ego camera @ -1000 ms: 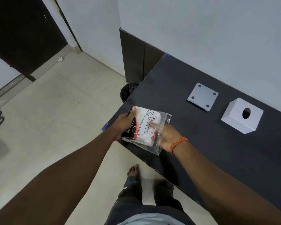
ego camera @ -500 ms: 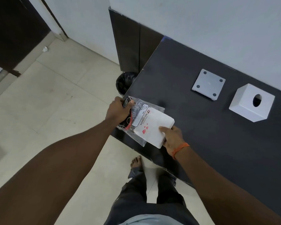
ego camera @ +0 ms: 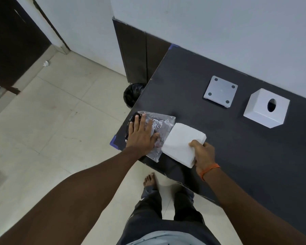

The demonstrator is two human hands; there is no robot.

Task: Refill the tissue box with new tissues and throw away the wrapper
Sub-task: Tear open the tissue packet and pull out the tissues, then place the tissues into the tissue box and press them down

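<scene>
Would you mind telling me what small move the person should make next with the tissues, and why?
Probably carry the tissue stack with the right hand to the tissue box. The stack looks clear of the wrapper, which the left hand pins flat on the table, and the box's base plate lies apart beside it.

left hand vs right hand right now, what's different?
The left hand lies flat, fingers spread, pressing the clear wrapper onto the table; the right hand is curled in a grip on the white tissue stack's near corner. The right wrist wears an orange band; the left is bare. Both are at the table's near edge, and the stack is almost clear of the wrapper.
</scene>
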